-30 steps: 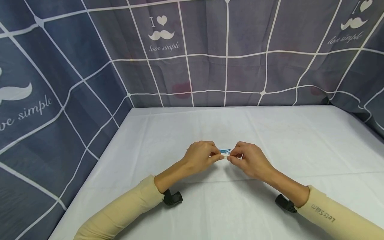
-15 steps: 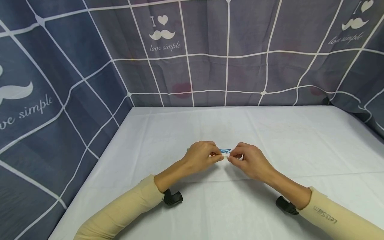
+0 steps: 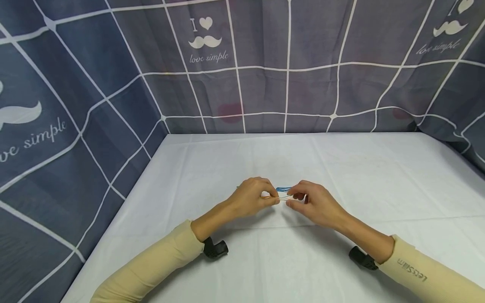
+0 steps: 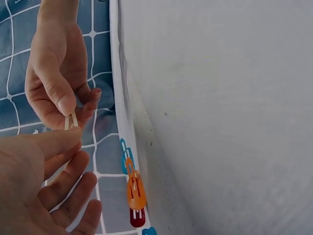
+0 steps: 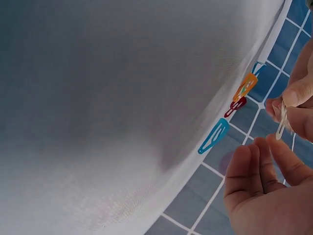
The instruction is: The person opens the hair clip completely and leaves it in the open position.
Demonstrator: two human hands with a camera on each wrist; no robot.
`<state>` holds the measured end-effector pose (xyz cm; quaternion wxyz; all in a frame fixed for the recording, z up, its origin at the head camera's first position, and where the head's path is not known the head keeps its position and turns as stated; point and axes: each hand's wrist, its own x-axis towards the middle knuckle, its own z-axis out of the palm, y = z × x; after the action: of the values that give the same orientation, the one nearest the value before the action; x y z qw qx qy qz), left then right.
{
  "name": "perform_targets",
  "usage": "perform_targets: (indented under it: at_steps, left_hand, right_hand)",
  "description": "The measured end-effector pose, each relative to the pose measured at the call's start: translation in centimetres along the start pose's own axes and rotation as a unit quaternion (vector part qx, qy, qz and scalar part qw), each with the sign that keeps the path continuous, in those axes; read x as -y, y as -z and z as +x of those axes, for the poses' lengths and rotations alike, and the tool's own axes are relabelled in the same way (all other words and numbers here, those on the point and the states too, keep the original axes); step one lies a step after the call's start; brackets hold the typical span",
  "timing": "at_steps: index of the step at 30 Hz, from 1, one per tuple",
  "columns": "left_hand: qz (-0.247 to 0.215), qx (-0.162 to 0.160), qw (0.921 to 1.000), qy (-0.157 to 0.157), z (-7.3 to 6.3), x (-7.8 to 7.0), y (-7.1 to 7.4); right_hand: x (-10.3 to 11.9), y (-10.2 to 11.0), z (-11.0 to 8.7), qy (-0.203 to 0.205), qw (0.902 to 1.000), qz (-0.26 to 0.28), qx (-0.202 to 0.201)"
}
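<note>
A cream snap hair clip (image 5: 279,131) is between my two hands above the white table. My left hand (image 3: 250,198) pinches it between thumb and finger, as the right wrist view (image 5: 301,93) also shows of that hand. Opposite, my right hand (image 3: 316,204) has its thumb and forefinger apart around the clip's other end. In the right wrist view my right hand's fingers (image 5: 261,156) are extended, and a fingertip meets or nearly meets the clip's tip. Just beyond the hands lie blue, orange (image 5: 250,81) and dark red (image 5: 240,103) snap hair clips.
A white cloth (image 3: 212,164) covers the table. Patterned dark fabric (image 3: 261,92) hangs behind it and along the sides. One blue clip (image 5: 222,127) lies at the end of the row of clips, beside the dark red one.
My right thumb and forefinger have spread apart from their pinch on the cream clip. The left hand has shifted slightly left, so more of the clip shows between the hands.
</note>
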<state>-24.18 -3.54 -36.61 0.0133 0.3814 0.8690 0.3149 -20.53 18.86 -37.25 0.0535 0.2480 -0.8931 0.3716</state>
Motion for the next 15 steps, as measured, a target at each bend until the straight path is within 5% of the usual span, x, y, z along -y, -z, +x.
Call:
perform_targets:
  at_steps: [15]
  left_hand:
    - [0.001,-0.006,0.9997,0.026,0.04,0.04,-0.11]
  right_hand:
    - [-0.19,-0.02,0.07,-0.010,0.9998,0.017,0.008]
